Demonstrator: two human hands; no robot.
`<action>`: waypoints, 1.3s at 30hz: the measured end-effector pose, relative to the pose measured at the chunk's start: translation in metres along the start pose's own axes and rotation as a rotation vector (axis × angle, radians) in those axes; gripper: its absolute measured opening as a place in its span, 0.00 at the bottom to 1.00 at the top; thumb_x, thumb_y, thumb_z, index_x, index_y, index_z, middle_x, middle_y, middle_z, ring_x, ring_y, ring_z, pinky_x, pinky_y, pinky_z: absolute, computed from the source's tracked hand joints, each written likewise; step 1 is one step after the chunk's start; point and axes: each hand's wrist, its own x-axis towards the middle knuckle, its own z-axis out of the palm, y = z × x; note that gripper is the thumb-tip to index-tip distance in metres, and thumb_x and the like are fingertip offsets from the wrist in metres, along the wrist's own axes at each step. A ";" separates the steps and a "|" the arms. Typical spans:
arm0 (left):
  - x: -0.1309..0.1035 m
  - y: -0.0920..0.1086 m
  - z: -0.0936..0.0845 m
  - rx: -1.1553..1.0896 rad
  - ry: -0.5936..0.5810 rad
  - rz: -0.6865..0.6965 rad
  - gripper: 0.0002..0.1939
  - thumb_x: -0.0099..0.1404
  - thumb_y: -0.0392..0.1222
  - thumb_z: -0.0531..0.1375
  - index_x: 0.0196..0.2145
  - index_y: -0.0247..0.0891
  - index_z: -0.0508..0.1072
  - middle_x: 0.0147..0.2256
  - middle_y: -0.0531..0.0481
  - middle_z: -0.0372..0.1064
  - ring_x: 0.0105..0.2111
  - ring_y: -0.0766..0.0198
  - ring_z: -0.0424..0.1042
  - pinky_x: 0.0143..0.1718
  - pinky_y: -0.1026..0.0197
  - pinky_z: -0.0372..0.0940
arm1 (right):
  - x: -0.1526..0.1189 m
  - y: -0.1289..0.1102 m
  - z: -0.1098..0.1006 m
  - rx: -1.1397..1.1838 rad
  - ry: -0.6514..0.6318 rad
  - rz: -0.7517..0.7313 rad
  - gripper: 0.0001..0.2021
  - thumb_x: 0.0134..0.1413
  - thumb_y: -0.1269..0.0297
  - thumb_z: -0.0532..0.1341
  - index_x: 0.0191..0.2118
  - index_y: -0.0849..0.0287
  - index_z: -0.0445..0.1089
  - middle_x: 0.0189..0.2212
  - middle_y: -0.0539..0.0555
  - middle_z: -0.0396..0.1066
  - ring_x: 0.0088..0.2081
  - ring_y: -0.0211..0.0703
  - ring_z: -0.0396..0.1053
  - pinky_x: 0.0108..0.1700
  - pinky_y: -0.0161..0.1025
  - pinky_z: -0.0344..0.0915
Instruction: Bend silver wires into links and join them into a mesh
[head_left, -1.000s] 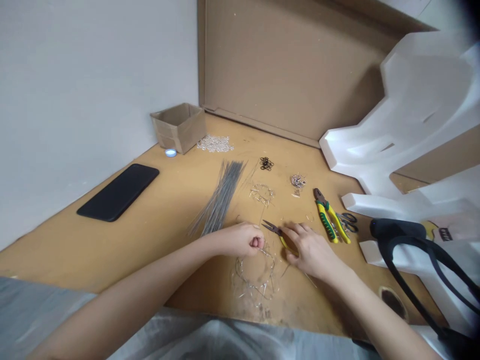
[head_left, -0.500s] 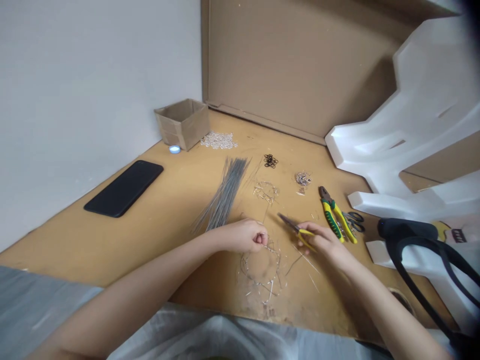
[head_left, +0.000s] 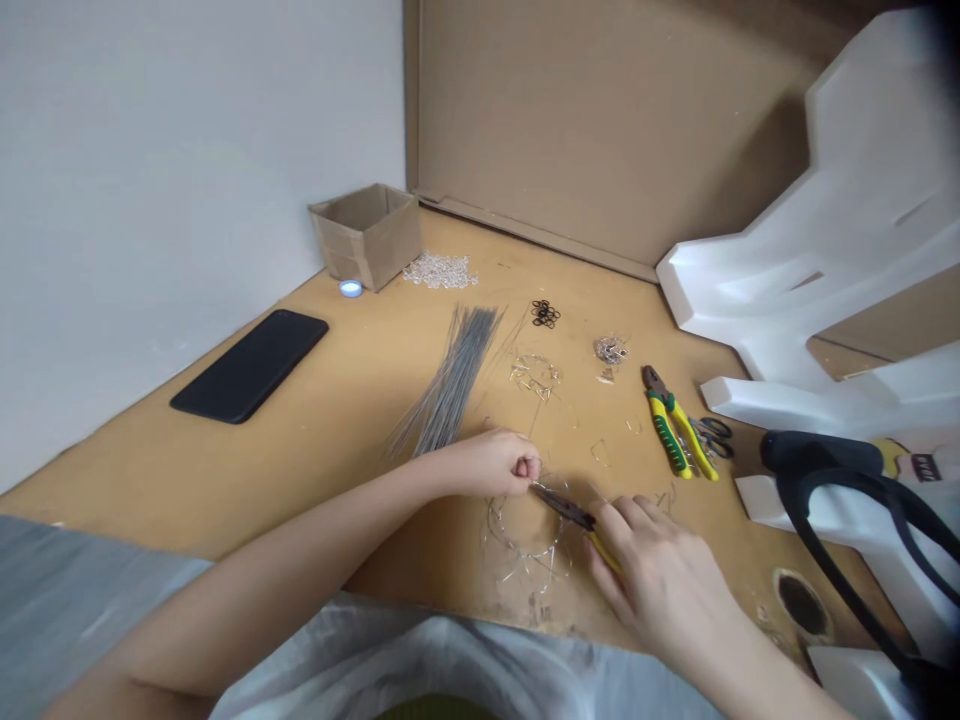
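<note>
yellow plier grips [head_left: 604, 553] mostly out of sight w/in rt hand [head_left: 660, 565]

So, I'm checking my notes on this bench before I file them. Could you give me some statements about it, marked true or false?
1. The right hand holds the long-nosed pliers. True.
2. The left hand rests on the black slab. False: it is closed at the far side of the wire ring.
3. The green-and-yellow pliers lie on the table. True.
4. The small clear pieces are inside the cardboard box. False: they lie on the table beside it.
5. The black slab lies left of the grey wire bundle. True.
</note>
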 end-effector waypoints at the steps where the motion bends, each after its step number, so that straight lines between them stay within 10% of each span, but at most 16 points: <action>1: 0.000 0.000 0.000 0.003 0.006 0.000 0.08 0.49 0.30 0.54 0.27 0.34 0.71 0.25 0.53 0.67 0.25 0.71 0.64 0.27 0.70 0.57 | 0.000 -0.001 0.002 -0.030 0.024 0.005 0.05 0.52 0.65 0.53 0.31 0.59 0.64 0.25 0.54 0.65 0.29 0.44 0.63 0.28 0.36 0.54; 23: 0.001 0.002 0.003 0.040 0.062 0.007 0.07 0.48 0.30 0.53 0.25 0.34 0.69 0.24 0.54 0.66 0.24 0.71 0.63 0.26 0.70 0.56 | 0.002 -0.013 0.009 -0.170 0.091 0.072 0.04 0.50 0.66 0.53 0.29 0.58 0.64 0.23 0.54 0.65 0.28 0.43 0.63 0.24 0.35 0.47; 39: 0.006 -0.015 -0.017 0.073 0.256 -0.106 0.06 0.49 0.29 0.53 0.25 0.34 0.68 0.25 0.54 0.63 0.24 0.71 0.61 0.28 0.69 0.57 | 0.056 -0.003 0.011 -0.235 0.145 0.011 0.04 0.48 0.65 0.56 0.27 0.58 0.64 0.23 0.55 0.66 0.27 0.43 0.61 0.26 0.37 0.47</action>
